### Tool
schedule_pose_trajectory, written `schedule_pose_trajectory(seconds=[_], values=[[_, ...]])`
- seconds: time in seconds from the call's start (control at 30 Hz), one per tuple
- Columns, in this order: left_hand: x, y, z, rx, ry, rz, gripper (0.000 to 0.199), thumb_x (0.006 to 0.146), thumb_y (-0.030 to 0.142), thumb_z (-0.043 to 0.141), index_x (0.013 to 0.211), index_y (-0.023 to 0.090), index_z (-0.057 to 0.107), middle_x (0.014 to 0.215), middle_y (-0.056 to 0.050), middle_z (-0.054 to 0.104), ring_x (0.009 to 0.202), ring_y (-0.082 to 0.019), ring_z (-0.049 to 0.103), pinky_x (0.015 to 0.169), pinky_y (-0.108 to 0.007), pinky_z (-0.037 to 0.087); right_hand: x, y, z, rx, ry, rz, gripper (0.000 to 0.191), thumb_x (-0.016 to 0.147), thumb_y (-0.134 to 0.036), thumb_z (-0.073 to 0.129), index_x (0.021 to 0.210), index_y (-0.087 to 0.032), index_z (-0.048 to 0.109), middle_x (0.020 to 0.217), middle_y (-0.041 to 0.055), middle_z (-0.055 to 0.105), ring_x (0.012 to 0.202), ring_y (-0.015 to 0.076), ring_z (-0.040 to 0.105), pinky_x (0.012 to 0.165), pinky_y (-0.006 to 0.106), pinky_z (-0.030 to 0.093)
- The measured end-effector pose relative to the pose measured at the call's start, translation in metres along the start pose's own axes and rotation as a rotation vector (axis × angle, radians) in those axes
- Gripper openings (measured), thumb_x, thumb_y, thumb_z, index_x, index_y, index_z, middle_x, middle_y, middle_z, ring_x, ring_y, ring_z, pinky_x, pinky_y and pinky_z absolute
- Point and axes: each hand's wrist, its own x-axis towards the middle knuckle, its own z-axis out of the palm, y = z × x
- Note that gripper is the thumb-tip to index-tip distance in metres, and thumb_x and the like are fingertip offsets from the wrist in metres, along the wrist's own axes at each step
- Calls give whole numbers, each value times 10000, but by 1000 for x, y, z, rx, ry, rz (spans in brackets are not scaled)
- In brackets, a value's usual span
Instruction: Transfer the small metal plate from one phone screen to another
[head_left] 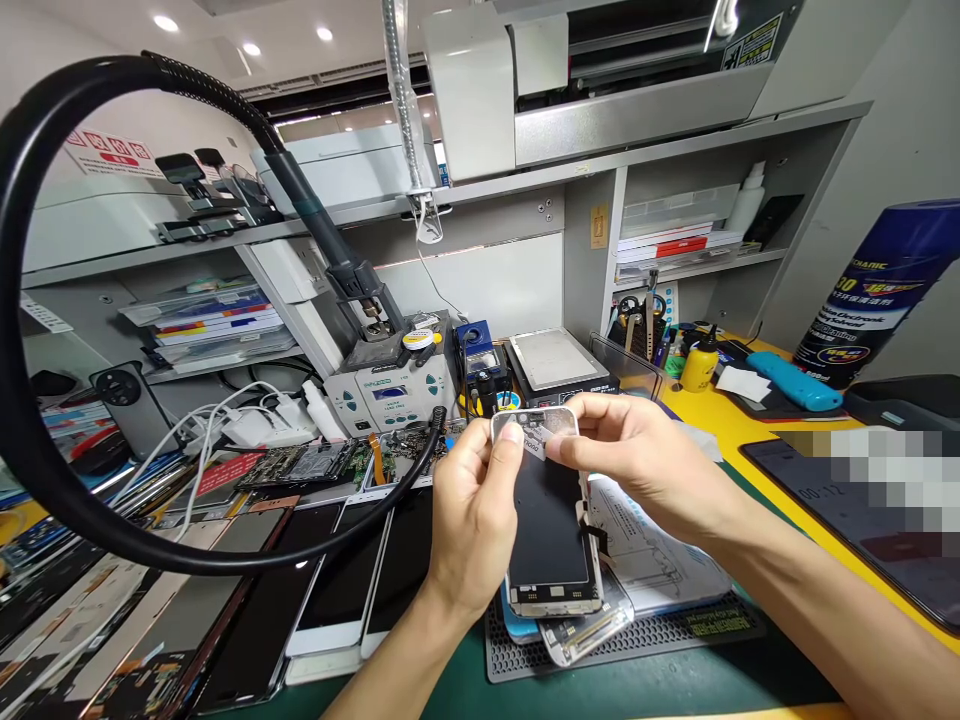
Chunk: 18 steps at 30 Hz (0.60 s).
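A phone screen assembly (551, 530) with a black back is held up in the middle of the view, tilted, its ribbon cable sticking out at the right edge. My left hand (480, 500) grips its upper left side, thumb on the top part. With thumb and fingers closed, my right hand (630, 440) pinches at the top right corner, by a small clear piece with print on it. Beneath lie another screen part (589, 632), a white printed sheet (652, 550) and a black perforated mat (517, 655).
Several phones and screens (345, 575) lie at the left, under a looping black hose (225, 560). Behind stand a hot-air station (390, 390) and a flat plate device (559, 358). A large phone (847, 500) and a spray can (870, 290) are at the right.
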Motion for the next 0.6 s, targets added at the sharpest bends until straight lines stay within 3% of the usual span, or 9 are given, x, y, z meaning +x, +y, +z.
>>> schedule_pose_trajectory(seconds=[0.33,0.6], values=[[-1,1,1,-38,-35,-20,274,971,429,608,862,178,602,775,23,496,709,-113,411,639,-246,350,-2,-4,-2,70,-44,44,158,745,-178,773,723,-175,617,697,-39,563,644,102,441,613,257,347],[-2,4,1,-83,-88,-50,238,985,378,575,837,192,578,753,22,521,705,-118,462,688,-250,415,1,-5,-2,117,-48,88,188,712,-178,821,766,-166,641,724,-37,608,660,97,481,629,245,360]])
